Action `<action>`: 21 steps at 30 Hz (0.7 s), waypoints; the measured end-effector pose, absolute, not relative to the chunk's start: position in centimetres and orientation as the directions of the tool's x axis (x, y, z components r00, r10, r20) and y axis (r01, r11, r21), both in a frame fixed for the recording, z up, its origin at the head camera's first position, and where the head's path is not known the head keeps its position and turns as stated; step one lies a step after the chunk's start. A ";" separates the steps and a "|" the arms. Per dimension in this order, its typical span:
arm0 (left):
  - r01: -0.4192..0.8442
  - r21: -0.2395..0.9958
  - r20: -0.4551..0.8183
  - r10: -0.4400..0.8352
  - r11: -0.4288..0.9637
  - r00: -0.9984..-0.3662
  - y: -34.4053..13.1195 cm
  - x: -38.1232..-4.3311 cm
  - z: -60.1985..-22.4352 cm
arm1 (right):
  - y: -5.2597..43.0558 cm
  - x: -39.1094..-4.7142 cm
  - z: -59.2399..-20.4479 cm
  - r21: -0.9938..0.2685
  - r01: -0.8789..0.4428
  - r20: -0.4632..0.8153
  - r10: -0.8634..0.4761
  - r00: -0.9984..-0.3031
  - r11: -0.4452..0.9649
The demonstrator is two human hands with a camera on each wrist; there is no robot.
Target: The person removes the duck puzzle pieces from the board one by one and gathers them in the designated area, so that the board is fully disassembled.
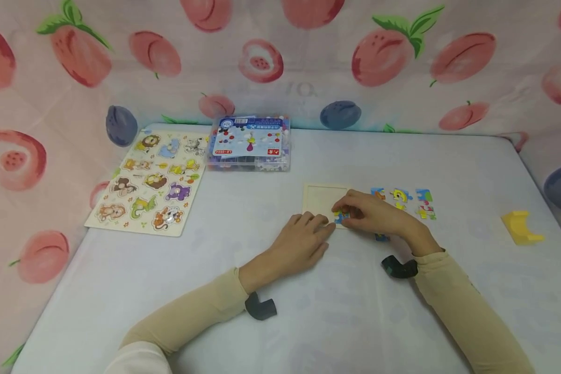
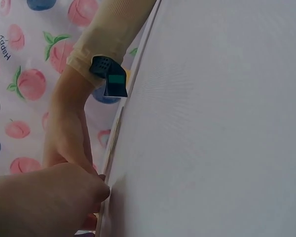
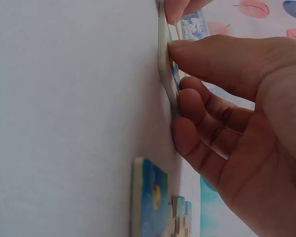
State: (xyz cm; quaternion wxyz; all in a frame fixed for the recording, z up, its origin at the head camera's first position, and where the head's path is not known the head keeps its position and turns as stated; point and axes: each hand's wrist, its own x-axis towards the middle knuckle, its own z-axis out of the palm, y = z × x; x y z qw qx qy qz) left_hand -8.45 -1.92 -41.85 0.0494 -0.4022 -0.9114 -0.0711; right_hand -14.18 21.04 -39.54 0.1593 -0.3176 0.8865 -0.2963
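Note:
A shallow wooden puzzle tray (image 1: 320, 199) lies on the table in front of me. At its lower right corner my right hand (image 1: 374, 212) holds a small blue and yellow jigsaw piece (image 1: 341, 217) between thumb and fingers. In the right wrist view that hand's thumb (image 3: 187, 54) is over the tray, its other fingers by the tray's edge. My left hand (image 1: 299, 243) rests palm down at the tray's near edge, fingers extended and loosely bent. Loose jigsaw pieces (image 1: 424, 196) lie right of the tray; the right hand partly covers some.
A wooden animal board (image 1: 137, 192) lies at the left. Behind stands a clear plastic box (image 1: 248, 145) with a printed label. A yellow curved block (image 1: 519, 228) sits far right. Dark wrist-worn parts (image 1: 399, 268) stick out at both sleeves.

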 end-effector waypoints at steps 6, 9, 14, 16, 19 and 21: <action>0.743 0.080 0.170 0.725 0.664 -0.667 -2.0 -8.3 -41.9 | 20.9 -14.1 -39.7 -0.614 -0.487 -0.066 -0.656 -0.752 0.621; 0.745 0.074 0.175 0.727 0.663 -0.664 -2.0 -8.2 -41.8 | 20.9 -14.0 -39.8 -0.605 -0.498 -0.045 -0.652 -0.757 0.621; 0.746 0.066 0.176 0.728 0.663 -0.663 -2.0 -8.1 -41.6 | 20.9 -13.8 -39.9 -0.605 -0.509 -0.013 -0.646 -0.763 0.613; 0.745 0.069 0.176 0.727 0.664 -0.664 -2.0 -8.1 -41.6 | 20.9 -13.8 -39.8 -0.618 -0.500 -0.013 -0.644 -0.765 0.607; 0.744 0.078 0.179 0.725 0.663 -0.665 -2.0 -8.1 -41.6 | 20.9 -13.7 -39.5 -0.648 -0.477 -0.032 -0.647 -0.762 0.594; 0.745 0.079 0.180 0.725 0.663 -0.664 -2.0 -8.0 -41.6 | 20.9 -13.7 -39.4 -0.675 -0.461 -0.039 -0.652 -0.757 0.577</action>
